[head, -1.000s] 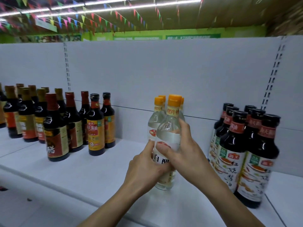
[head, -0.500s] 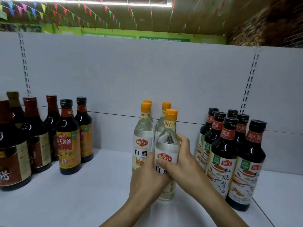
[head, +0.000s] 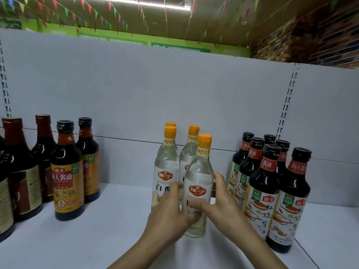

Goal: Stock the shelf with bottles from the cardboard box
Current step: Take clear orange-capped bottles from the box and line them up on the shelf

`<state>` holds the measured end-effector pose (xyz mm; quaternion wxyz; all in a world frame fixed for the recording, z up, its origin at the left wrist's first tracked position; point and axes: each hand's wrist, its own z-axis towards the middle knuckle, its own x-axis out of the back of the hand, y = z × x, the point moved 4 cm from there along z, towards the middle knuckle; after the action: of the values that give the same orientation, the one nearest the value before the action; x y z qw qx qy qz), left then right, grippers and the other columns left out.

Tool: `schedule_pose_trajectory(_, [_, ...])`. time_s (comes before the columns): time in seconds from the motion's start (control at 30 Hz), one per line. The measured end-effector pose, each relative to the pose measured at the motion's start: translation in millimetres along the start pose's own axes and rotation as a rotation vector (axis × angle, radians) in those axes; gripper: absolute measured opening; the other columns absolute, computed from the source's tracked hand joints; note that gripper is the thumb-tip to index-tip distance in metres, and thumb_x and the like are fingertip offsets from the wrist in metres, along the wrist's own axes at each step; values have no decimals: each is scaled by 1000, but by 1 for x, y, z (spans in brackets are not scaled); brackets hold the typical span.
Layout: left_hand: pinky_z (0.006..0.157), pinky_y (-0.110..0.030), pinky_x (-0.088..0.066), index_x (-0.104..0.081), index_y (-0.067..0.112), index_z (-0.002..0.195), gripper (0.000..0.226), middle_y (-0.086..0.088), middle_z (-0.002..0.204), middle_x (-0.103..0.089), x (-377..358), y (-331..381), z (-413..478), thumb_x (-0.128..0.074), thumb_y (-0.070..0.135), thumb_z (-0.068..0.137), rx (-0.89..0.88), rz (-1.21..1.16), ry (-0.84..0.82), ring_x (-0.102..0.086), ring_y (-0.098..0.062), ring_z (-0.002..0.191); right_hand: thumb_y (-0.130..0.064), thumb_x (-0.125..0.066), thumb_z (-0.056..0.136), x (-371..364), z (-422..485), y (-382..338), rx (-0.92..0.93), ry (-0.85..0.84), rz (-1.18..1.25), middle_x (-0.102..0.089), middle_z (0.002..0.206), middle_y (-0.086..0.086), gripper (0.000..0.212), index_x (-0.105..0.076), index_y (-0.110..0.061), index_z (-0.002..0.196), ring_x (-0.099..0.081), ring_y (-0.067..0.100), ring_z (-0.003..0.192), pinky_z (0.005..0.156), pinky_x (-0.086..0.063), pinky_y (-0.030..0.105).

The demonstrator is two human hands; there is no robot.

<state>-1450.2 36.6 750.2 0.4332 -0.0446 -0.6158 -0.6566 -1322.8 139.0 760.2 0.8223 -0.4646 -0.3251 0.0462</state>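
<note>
A white shop shelf is seen from slightly above, from the viewpoint of the person working at it. In the middle of the shelf, both of the person's bare hands hold one front bottle, clear, with an orange cap and a white label bearing a red emblem. It stands upright, its base seemingly down on the shelf board, at the front of a small cluster of matching clear bottles. One stands just beside it to the left, one close behind it, and the orange cap of a fourth shows behind the left one. The left hand comes in from below and curls around the front bottle's lower left side. Its fingers are slightly blurred and overlap the neighbouring bottle's label. The right hand wraps the lower right side, thumb laid across the front of the label, fingers reaching round behind. To the right, near the cluster but apart from it, stands a group of dark sauce bottles with black caps, red neck bands and white labels. To the left, well apart, stands another group of dark bottles with yellow-orange or brown labels, some capped black, some dark red. Behind everything rises a plain pale back panel with slotted upright strips. Above it hang strings of small coloured pennants under a brown ceiling, and a brick-patterned wall fills the upper right.
</note>
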Motion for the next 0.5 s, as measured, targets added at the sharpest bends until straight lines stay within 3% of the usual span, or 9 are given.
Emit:
schedule_pose_trajectory(0.1, [65, -15, -42, -35, 43, 107, 37, 19, 102, -55, 15, -15, 2, -69, 41, 91, -14, 22, 89, -60, -2, 86, -40, -86, 77, -2, 3, 11, -46, -20, -27, -68, 112, -34, 65, -43, -60, 121, -63, -14, 101, 78, -52, 19])
schedule_pose_trajectory(0.23, [70, -29, -49, -36, 34, 100, 27, 10, 103, -59, 39, -40, 12, -63, 35, 95, 65, -11, 215, -61, -6, 86, -43, -83, 81, -8, 5, 26, -115, -67, -80, -63, 106, -45, 57, -41, -71, 106, -58, -24, 96, 74, -47, 14])
schedule_pose_trajectory(0.3, [79, -37, -53, -34, 32, 114, 39, 2, 119, -56, 46, -50, 20, -66, 44, 95, 110, -24, 207, -63, -18, 95, -41, -81, 83, -12, 5, 33, -131, -81, -90, -61, 106, -49, 59, -38, -77, 102, -56, -26, 96, 73, -45, 11])
schedule_pose_trajectory(0.4, [88, -39, -55, -25, 32, 144, 76, -5, 146, -44, 47, -59, 33, -73, 53, 89, 147, -71, 128, -60, -23, 107, -39, -80, 85, -17, 5, 38, -128, -90, -117, -58, 104, -53, 66, -32, -82, 98, -55, -29, 96, 67, -45, 7])
schedule_pose_trajectory(0.5, [102, -45, -52, -18, 34, 156, 93, -4, 159, -34, 43, -60, 43, -78, 52, 86, 139, -120, 84, -55, -27, 131, -35, -80, 87, -20, 5, 43, -139, -91, -120, -60, 106, -50, 67, -32, -81, 100, -57, -26, 99, 69, -47, 8])
